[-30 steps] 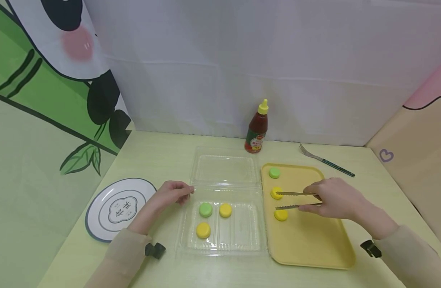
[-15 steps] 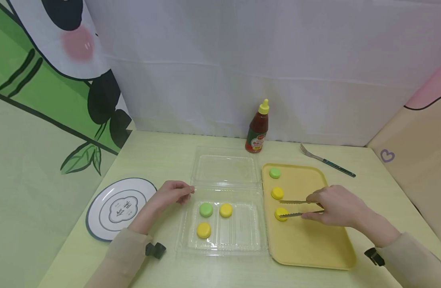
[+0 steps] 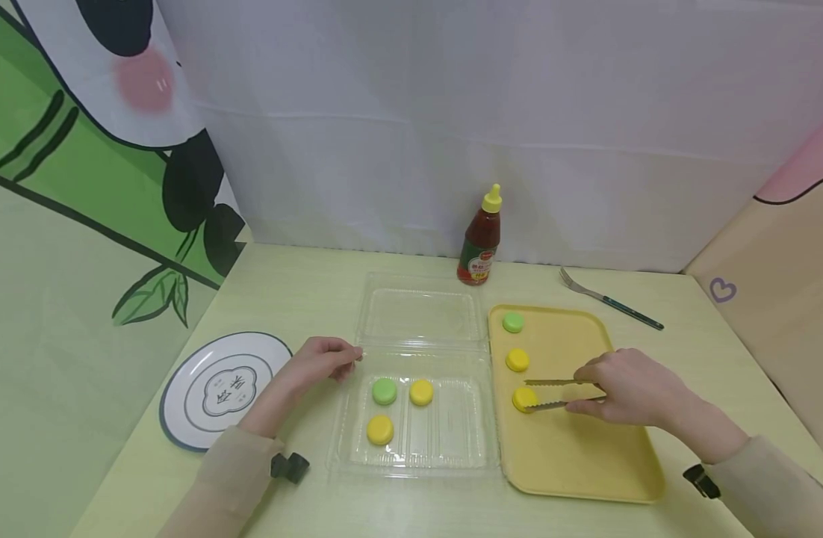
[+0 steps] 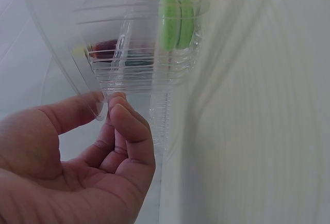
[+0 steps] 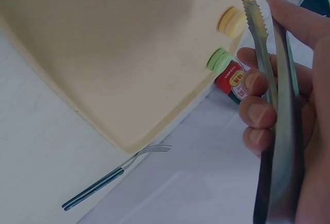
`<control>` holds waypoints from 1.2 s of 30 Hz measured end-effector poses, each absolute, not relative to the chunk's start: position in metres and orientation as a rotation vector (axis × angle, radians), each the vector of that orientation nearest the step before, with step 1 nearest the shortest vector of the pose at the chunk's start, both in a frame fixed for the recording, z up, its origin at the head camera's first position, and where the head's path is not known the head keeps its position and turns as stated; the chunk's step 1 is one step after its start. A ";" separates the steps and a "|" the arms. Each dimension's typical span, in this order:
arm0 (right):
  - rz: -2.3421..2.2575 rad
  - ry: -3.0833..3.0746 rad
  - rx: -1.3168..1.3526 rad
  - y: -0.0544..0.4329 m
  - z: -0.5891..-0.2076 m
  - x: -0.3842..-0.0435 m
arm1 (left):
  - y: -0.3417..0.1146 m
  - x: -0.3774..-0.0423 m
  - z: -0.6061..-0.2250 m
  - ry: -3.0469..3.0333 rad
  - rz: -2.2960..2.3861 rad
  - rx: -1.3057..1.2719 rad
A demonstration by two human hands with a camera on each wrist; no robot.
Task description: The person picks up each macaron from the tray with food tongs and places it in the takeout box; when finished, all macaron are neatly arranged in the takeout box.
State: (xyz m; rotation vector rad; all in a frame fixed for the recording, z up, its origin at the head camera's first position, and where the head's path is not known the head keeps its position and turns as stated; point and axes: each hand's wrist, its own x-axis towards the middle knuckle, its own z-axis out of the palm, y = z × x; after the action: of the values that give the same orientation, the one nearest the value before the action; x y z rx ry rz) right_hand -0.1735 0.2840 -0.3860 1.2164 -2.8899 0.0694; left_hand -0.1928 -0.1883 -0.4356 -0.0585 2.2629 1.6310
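Observation:
My left hand (image 3: 324,360) pinches the rim of a clear plastic clamshell box (image 3: 452,465) at its left side, thumb and fingertips meeting on the edge in the left wrist view. Inside the lidded box's base lie a green macaron (image 3: 384,391) and two yellow ones. Over the yellow tray (image 3: 579,467), my right hand (image 3: 629,385) grips metal tongs (image 5: 281,105) with serrated tips. Their parted arms stand at the far and near sides of the nearest yellow macaron (image 3: 524,399). Another yellow macaron (image 3: 517,360) and a green macaron (image 3: 513,322) sit farther back along the tray's left side.
A sauce bottle (image 3: 480,243) with a yellow cap stands behind the box. Beyond the tray's back right corner lies a fork (image 3: 612,300) with a dark green handle. A white plate (image 3: 186,373) rests left of my left arm. Cloth hangs behind the table.
My right hand and the tongs have come nearer and slightly right, from between the two yellow macarons on the tray to around the nearest one. My left hand stays at the box's rim.

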 end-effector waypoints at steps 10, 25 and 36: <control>0.064 -2.881 1.255 0.282 -0.384 -0.174 | -0.188 -0.193 -0.436 2.272 1.621 -0.058; 0.039 -2.898 1.273 0.280 -0.384 -0.175 | -0.188 -0.193 -0.435 2.280 1.618 -0.048; 0.050 -2.901 1.288 0.279 -0.381 -0.176 | -0.188 -0.192 -0.435 2.285 1.608 -0.039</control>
State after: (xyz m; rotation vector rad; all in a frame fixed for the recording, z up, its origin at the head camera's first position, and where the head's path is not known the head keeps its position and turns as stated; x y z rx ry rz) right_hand -0.1757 0.2788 -0.3807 1.2884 -2.9014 0.0498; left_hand -0.1922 -0.1882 -0.4351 -0.0389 2.2846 1.6079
